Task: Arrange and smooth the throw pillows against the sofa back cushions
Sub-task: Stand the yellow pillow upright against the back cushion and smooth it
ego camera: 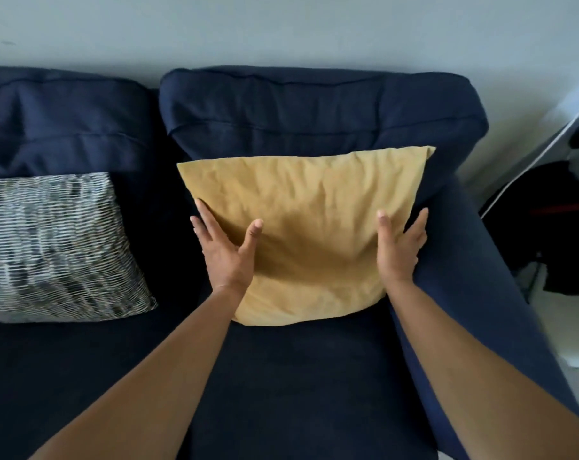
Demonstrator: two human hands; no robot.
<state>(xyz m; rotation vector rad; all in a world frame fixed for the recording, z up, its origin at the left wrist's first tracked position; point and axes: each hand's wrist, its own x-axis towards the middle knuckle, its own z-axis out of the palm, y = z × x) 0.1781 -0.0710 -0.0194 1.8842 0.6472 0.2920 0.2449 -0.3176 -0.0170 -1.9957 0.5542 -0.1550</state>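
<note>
A mustard-yellow throw pillow (311, 227) leans wrinkled against the right navy back cushion (314, 104) of the sofa. My left hand (226, 250) grips the pillow's left edge, thumb on the front and fingers spread behind the side. My right hand (399, 247) grips its right edge the same way, fingers wedged between pillow and armrest. A grey-and-white patterned throw pillow (55, 247) rests against the left back cushion (62, 121), untouched.
The navy armrest (474, 260) runs along the right side of the seat (281, 376). Beyond it stand a white slanted frame (540, 154) and dark fabric items (553, 227) on the floor. A pale wall (281, 28) is behind the sofa.
</note>
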